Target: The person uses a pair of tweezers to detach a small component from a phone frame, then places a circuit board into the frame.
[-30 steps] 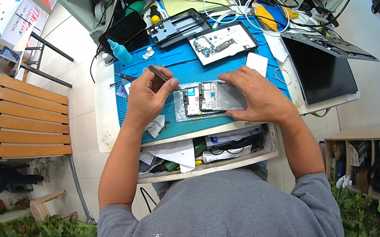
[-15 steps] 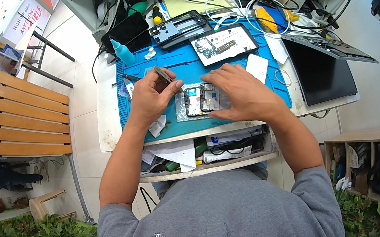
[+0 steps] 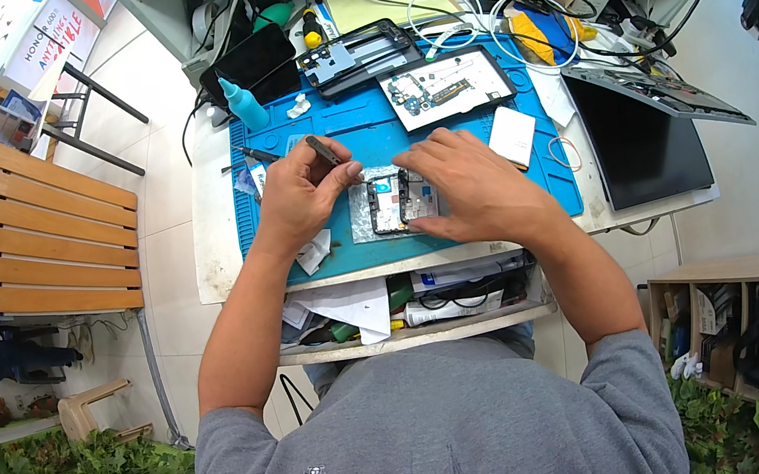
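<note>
- Phone half, left: opened, interior up, upright rectangle with a thin dark rim; pale whitish inner face, bright blue patch near the upper end, small dark fittings toward the edges.
- Phone half, right: black-edged, close against the left one; greyish, mottled interior with small pale spots; its right side runs under your hand, and whether the two overlap you cannot tell from here.
- Location of both: over a pale translucent sheet on the blue mat, near the front edge of the white counter, in front of you.
- Your right grip: arched over the right half, holding it between fingers at its upper end and thumb at its lower end.
- Your left grip: narrow, thumb and fingers pinched round a slim dark tool; thumb tip just beside the left half's upper corner.
- Black frame: beyond your hands, toward the back of the mat.
- White tray: dark-edged, tilted, carrying a small circuit board.
- White slab: flat, rounded corners, just right of your right grip.
- Light-blue bottle: leaning, narrow nozzle, on the mat's far left.
</note>
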A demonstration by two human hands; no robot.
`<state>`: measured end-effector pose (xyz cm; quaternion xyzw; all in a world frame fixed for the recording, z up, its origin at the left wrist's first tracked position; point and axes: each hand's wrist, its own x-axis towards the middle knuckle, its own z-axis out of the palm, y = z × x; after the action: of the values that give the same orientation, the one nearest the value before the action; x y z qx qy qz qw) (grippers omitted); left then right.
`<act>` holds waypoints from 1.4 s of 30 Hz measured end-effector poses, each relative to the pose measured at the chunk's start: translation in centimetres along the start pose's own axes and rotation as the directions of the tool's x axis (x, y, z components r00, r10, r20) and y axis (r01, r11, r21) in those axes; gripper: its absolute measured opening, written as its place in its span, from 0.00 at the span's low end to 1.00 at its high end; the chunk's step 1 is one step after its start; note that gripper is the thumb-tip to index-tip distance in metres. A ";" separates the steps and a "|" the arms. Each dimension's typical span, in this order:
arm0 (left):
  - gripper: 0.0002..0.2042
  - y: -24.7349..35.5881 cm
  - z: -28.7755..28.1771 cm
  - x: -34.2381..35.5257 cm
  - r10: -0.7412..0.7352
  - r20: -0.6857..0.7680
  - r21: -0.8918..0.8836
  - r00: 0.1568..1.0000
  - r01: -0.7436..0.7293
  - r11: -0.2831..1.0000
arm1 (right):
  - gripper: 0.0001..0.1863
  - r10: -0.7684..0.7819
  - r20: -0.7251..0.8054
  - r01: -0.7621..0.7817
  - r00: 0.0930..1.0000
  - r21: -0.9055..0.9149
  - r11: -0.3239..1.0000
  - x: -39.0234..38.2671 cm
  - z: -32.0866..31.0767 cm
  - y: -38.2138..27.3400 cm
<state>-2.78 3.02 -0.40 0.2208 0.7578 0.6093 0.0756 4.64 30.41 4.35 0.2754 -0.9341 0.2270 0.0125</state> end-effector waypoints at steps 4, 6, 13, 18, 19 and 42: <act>0.06 -0.5 -0.2 0.1 0.027 0.006 -0.021 1.000 -0.027 0.999 | 0.36 -0.015 0.006 0.015 1.000 -0.034 0.999 1.0 0.4 -0.4; 0.06 -0.5 -0.2 0.1 0.033 0.009 -0.031 0.999 -0.033 0.999 | 0.32 -0.033 -0.017 0.033 0.999 -0.037 0.999 1.4 0.9 -0.4; 0.06 -0.4 -0.4 0.0 0.033 0.020 -0.041 0.999 -0.032 0.999 | 0.25 -0.037 -0.036 0.035 0.999 -0.059 0.998 1.9 1.5 -0.5; 0.06 -0.8 -0.7 0.0 0.053 0.030 -0.039 0.998 -0.052 0.998 | 0.19 -0.031 -0.044 0.029 0.999 -0.038 0.999 2.2 2.4 -0.4; 0.06 -0.6 -0.7 0.0 0.060 0.036 -0.025 0.998 -0.059 0.998 | 0.17 -0.031 -0.053 0.028 0.998 -0.055 0.998 2.1 2.6 -0.4; 0.17 0.3 -0.2 2.0 -0.168 0.035 -0.194 0.985 0.172 0.966 | 0.28 -0.001 -0.174 -0.005 0.985 -0.033 0.999 1.7 3.3 -0.4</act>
<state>-4.55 3.78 0.19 0.1521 0.7093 0.6704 0.1561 3.77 27.80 1.80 0.2532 -0.9334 0.2346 0.0983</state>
